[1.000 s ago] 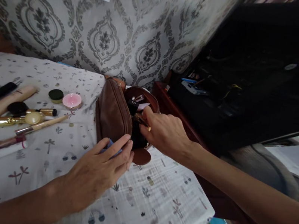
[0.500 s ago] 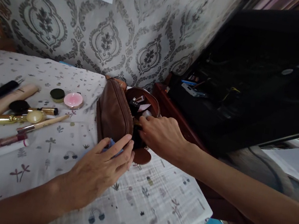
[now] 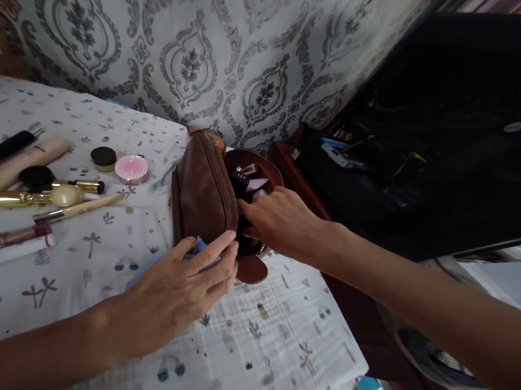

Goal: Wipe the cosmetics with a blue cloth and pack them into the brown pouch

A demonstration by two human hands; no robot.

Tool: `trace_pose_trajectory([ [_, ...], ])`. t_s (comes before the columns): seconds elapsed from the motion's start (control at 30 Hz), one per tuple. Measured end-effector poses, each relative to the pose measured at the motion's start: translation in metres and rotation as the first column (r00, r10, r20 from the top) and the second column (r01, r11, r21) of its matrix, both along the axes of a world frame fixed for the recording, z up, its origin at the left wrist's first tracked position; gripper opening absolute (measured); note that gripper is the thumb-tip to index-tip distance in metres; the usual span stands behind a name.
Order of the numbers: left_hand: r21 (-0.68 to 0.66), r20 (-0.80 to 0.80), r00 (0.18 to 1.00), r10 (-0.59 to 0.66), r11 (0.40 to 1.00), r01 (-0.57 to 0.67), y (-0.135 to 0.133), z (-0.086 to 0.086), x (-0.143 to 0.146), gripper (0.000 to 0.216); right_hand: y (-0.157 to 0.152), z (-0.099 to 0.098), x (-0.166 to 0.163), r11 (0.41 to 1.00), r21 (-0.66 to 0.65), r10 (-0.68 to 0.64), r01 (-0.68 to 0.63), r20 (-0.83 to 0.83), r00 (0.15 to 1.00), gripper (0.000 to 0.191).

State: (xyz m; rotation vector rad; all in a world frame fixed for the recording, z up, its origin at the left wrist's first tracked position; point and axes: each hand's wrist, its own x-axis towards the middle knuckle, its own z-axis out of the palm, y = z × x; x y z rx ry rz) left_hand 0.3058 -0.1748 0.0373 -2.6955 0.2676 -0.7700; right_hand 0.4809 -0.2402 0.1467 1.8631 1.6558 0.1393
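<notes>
A brown zip bag (image 3: 202, 189) stands unzipped near the wall, its mouth facing right. Inside it show a black case (image 3: 240, 180) and a small shiny tube (image 3: 247, 168). My right hand (image 3: 279, 221) reaches into the opening, fingers curled downward. The bag hides its fingertips and whatever they hold. At the bag's lower front edge, my left hand (image 3: 186, 289) rests its fingertips against the leather. A blue cloth (image 3: 200, 248) is bunched between its thumb and fingers, partly covered by the palm. A round brown flap (image 3: 252, 270) lies below the opening.
On the patterned cloth (image 3: 265, 354) at left lie a pink compact (image 3: 131, 169), a dark-lidded jar (image 3: 103, 158), a beige tube (image 3: 31, 162), a gold-handled brush (image 3: 17, 200) and several other cosmetics. A large black screen (image 3: 474, 123) leans at right beyond the table edge.
My right hand has sunk slightly deeper into the bag, with its fingers shifted toward the near wall. My left hand stays by the bag; the view has shifted a little.
</notes>
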Motion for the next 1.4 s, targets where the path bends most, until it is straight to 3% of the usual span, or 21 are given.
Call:
trace_pose_trajectory([
  [0.17,0.001,-0.014,1.000,-0.010,1.000,0.010,0.001,0.000,0.000,0.034,0.010,0.002,0.006,0.993,-0.118,0.013,-0.017,-0.041,0.999,0.030],
  [0.43,0.006,-0.008,1.000,0.000,1.000,0.000,0.000,0.000,-0.001,0.034,0.011,0.004,0.020,0.989,-0.141,0.024,-0.042,-0.133,0.991,0.040],
  [0.57,0.010,0.008,1.000,0.002,1.000,-0.002,0.000,0.001,-0.002,0.034,0.014,0.007,0.019,0.978,-0.206,-0.036,0.000,-0.169,0.985,0.043],
  [0.87,0.007,0.017,1.000,0.016,1.000,-0.016,-0.001,0.001,-0.002,0.036,0.023,0.007,0.011,0.942,-0.315,-0.160,0.113,-0.130,0.978,0.071],
  [1.1,0.010,0.040,0.999,0.019,1.000,-0.020,-0.001,0.000,0.000,0.034,0.022,0.005,0.010,0.960,-0.252,-0.148,0.120,-0.095,0.984,0.090],
  [1.4,-0.002,0.022,1.000,0.006,1.000,-0.005,0.000,0.000,-0.004,0.036,0.016,-0.004,0.008,0.979,-0.203,-0.043,0.034,-0.041,0.998,0.068],
])
